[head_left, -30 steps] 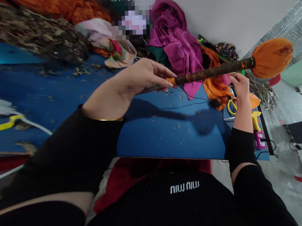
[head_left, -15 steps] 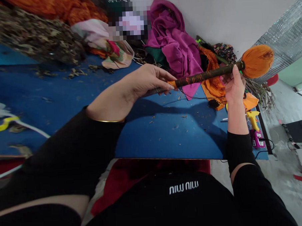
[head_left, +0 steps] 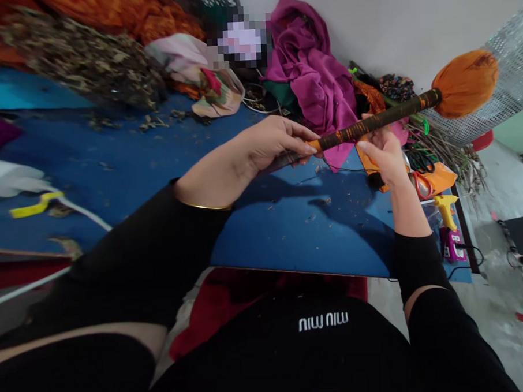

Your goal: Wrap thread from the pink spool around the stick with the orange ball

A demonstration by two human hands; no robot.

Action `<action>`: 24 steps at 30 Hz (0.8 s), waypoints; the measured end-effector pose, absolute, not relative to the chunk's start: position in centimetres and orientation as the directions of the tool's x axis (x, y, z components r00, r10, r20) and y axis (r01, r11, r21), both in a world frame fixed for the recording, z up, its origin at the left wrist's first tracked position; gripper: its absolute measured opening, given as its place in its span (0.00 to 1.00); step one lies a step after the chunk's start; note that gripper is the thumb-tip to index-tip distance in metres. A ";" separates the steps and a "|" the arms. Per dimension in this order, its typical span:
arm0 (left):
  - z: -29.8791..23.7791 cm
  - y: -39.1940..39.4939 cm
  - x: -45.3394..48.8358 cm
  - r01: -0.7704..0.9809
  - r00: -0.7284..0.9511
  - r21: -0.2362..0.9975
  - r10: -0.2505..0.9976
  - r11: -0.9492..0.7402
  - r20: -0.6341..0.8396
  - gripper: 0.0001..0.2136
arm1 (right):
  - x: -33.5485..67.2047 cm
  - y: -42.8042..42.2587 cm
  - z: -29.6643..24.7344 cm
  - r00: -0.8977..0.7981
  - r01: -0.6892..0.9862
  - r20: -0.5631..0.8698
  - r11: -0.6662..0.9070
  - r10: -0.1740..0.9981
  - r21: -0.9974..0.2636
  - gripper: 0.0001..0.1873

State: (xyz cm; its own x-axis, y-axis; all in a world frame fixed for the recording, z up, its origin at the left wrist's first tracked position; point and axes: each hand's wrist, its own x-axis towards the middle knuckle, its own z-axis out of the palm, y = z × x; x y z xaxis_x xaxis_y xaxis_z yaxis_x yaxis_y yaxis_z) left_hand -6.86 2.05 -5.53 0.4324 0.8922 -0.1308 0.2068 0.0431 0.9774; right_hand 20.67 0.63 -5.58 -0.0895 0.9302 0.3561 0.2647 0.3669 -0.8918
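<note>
A long stick (head_left: pixel 383 118), wrapped in dark material with orange showing through, ends at the upper right in a rounded orange cloth bud (head_left: pixel 467 84). My left hand (head_left: pixel 280 142) is closed around its lower end, thumb and fingers pinching by an orange patch. Tilted up to the right, the stick is held above the blue table (head_left: pixel 289 223). Just under its middle is my right hand (head_left: pixel 385 153), thumb apart from the stick. Its fingers reach up behind the stick and are partly hidden; I cannot tell whether they touch it.
Magenta cloth (head_left: pixel 310 72) lies behind the stick, with a dried plant heap (head_left: pixel 95 59) to the left. Red-handled scissors (head_left: pixel 422 184), a yellow glue gun (head_left: pixel 446 208) and a purple power socket (head_left: pixel 453 245) sit at the right edge. A white cable (head_left: pixel 84 212) crosses the left side.
My right hand has let go near the bud and moved left and down along the stick, its thumb now off. The bud end has risen slightly. My left hand keeps its hold.
</note>
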 end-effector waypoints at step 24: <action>-5.8 1.1 -4.2 -0.039 0.411 0.962 0.882 0.269 -0.230 0.17 | 13.6 -3.5 -7.7 -0.078 -0.008 0.351 0.351 0.933 -0.936 0.26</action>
State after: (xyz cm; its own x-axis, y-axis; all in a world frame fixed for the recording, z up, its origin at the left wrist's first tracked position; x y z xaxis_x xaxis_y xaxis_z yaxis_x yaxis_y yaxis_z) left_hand -4.20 1.07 -5.81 0.4113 0.8820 -0.2299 -0.0391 0.2691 0.9623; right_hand 13.59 -3.48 -7.71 -0.0780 0.9333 0.3506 -0.0076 0.3511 -0.9363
